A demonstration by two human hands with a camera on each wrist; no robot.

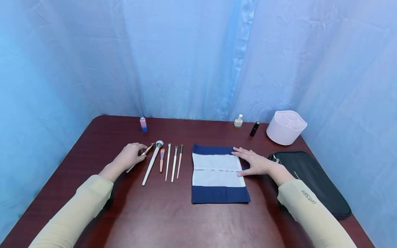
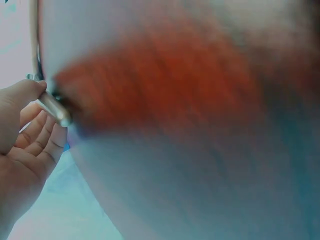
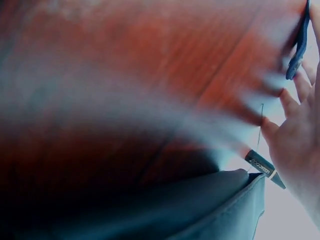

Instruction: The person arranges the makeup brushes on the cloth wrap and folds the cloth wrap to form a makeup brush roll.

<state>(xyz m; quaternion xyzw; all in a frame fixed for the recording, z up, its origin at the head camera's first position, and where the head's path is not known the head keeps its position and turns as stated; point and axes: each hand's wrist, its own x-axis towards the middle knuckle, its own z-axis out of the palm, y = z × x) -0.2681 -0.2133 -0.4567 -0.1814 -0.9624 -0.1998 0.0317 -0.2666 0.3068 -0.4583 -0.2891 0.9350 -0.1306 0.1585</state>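
My left hand [image 1: 129, 156] pinches a slim makeup brush [image 1: 148, 149] between thumb and fingers at the left of the table; the left wrist view also has its pale handle end [image 2: 54, 109]. Right of it lie a large white makeup brush [image 1: 151, 165], a short pink brush [image 1: 161, 160] and several slim brushes [image 1: 174, 163]. A navy and white cloth brush case [image 1: 218, 194] lies opened flat near the middle. My right hand [image 1: 256, 162], fingers spread, rests at the case's right edge, and its navy edge [image 3: 300, 47] shows by the fingers in the right wrist view.
A black zipped bag [image 1: 313, 182] lies under and beside the right forearm. Along the back stand a pink-blue bottle [image 1: 143, 124], a nail polish bottle [image 1: 238, 121], a black tube [image 1: 255, 129] and a white organizer cup [image 1: 283, 132]. Blue curtains [image 1: 186, 69] enclose the table.
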